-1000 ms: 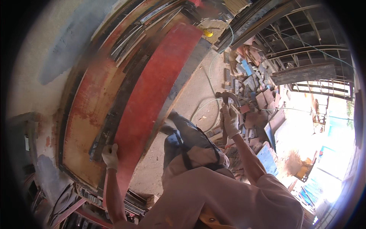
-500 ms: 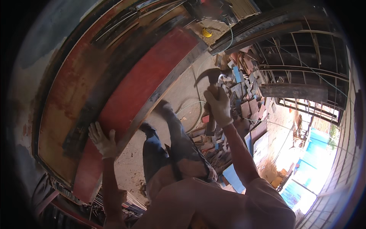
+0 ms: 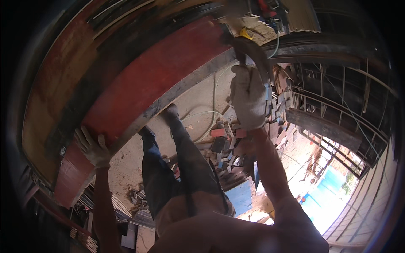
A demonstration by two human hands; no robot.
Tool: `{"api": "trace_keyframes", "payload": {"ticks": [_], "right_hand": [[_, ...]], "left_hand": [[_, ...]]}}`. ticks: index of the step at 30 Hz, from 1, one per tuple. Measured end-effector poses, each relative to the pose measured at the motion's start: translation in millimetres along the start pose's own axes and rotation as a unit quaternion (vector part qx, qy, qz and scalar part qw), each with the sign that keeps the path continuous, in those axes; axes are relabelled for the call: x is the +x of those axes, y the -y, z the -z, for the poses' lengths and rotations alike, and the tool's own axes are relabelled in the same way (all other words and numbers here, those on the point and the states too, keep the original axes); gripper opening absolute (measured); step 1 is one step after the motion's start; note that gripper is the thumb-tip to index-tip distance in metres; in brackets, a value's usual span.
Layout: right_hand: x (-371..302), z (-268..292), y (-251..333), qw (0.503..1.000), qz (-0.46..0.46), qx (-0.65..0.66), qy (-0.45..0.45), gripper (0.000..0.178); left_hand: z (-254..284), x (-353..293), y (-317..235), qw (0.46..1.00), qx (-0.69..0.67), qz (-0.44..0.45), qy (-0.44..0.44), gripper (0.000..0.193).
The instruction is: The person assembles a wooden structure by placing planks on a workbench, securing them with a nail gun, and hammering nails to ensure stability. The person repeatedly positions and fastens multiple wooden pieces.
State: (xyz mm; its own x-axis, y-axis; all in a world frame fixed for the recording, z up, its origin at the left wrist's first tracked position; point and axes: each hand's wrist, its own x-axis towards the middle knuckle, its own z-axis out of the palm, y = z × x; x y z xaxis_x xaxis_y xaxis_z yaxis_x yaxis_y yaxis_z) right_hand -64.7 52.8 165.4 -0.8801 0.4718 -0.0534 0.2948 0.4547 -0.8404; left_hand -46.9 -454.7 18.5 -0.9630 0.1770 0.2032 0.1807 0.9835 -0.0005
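Note:
A long red board (image 3: 145, 78) with a worn pale edge lies slanting across the left half of the view. My left hand (image 3: 93, 148), in a pale work glove, rests on its near end with fingers outstretched and the thumb apart. To the right of the board, my right hand (image 3: 249, 99), also gloved, is closed round the handle of a claw hammer (image 3: 260, 59). The dark hammer head is held up near the board's far end and is blurred by motion. Much of the handle is hidden in my fist.
Brown panels (image 3: 55, 97) lie left of the red board. A yellow tape measure (image 3: 246, 33) sits past its far end, near a red and dark power tool (image 3: 270, 12). Wood offcuts (image 3: 230, 143) are heaped on the right, and a thin hose (image 3: 214, 90) curves over the floor.
My right hand and the hammer have turned and come up closer to the view. The view has shifted, so the board appears lower and further left. My left hand stays on the board.

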Motion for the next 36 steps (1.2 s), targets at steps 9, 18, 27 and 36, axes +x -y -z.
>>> {"api": "trace_keyframes", "payload": {"ticks": [9,18,27,36], "right_hand": [[26.8,-24.9,-29.4,0.943,-0.028,-0.289,0.163,0.042],[9.3,-44.1,-3.5,0.965,0.113,-0.155,0.180,0.041],[-24.7,-55.9,-10.3,0.962,0.117,-0.130,0.210,0.044],[-54.4,-89.9,-7.5,0.940,0.147,-0.194,0.240,0.040]], "left_hand": [[3.4,-6.3,-4.7,0.999,0.003,0.029,0.027,0.081],[1.4,-4.3,-2.2,1.000,-0.007,0.026,0.011,0.079],[0.4,-4.4,-4.5,0.999,-0.029,0.034,0.016,0.079],[-4.4,-4.2,-5.3,0.999,-0.024,0.041,-0.019,0.077]]}}
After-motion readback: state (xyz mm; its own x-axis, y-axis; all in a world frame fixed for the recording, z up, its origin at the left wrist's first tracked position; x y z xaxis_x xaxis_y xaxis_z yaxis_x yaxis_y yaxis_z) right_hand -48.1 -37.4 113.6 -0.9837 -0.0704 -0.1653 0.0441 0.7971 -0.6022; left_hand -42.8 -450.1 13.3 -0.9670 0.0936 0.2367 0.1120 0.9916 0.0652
